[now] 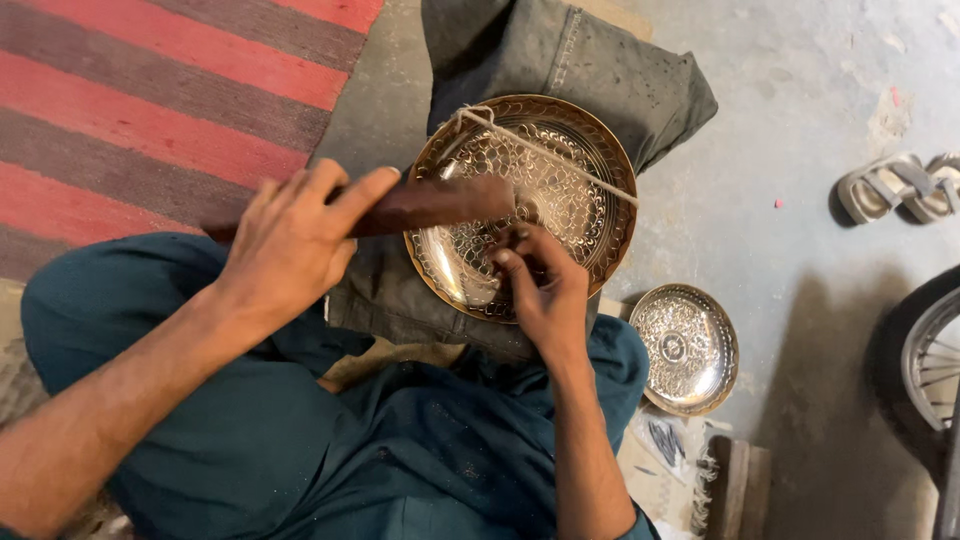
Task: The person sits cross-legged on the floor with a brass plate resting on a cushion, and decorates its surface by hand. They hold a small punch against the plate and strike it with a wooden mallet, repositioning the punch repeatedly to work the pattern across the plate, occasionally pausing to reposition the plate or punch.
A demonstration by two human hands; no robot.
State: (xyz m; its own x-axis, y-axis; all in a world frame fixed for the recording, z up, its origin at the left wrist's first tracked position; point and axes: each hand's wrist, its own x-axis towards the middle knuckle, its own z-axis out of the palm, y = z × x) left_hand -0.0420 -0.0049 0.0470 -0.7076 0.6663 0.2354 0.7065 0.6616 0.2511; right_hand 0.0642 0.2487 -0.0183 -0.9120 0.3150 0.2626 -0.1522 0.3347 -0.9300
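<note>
A round brass plate [570, 150] with an embossed pattern and a string tied across it rests tilted on a grey folded cloth [590, 60] in front of me. My left hand [295, 240] grips a dark wooden mallet [430, 205], its head over the plate's left side. My right hand [540, 285] pinches a small tool against the plate's lower middle; the tool itself is mostly hidden by my fingers. My legs in teal trousers [300, 440] are folded below the plate.
A smaller embossed metal plate [685, 348] lies on the concrete floor to the right. A red and brown striped mat [150, 100] covers the upper left. Sandals [895, 188] sit at the right, a bicycle wheel [930, 360] at the right edge, small tools [665, 440] beside my knee.
</note>
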